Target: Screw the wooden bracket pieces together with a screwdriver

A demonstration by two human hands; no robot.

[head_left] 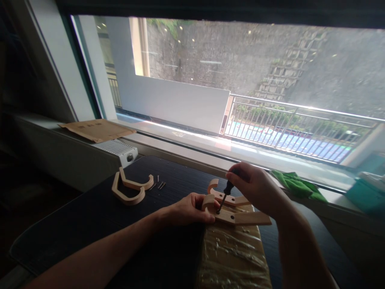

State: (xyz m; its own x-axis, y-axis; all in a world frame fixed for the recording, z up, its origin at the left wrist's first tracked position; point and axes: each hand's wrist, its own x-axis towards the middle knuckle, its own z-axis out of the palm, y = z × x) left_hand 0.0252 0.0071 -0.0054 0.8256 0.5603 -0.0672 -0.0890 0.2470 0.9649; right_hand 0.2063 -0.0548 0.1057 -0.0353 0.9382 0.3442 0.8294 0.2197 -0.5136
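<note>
My right hand point(252, 182) is closed round the dark handle of a screwdriver point(228, 188). The screwdriver leans slightly, its tip at a hole near the curled end of the front wooden hook point(249, 218). With fingers and thumb, my left hand point(192, 209) grips that hook at its curled end. This hook lies across a board or box wrapped in brown tape point(234, 253). Just behind it, a second wooden hook point(228, 198) lies on the same wrapped piece, two dark holes showing. Whether a screw sits under the tip is too small to tell.
Two more wooden hooks point(129, 197) rest on the dark table point(90, 228) at the left, with several loose screws point(161, 185) beside them. A brown envelope point(99, 130) lies on the sill. A green cloth point(297, 184) and a teal container point(365, 192) are at the right by the window.
</note>
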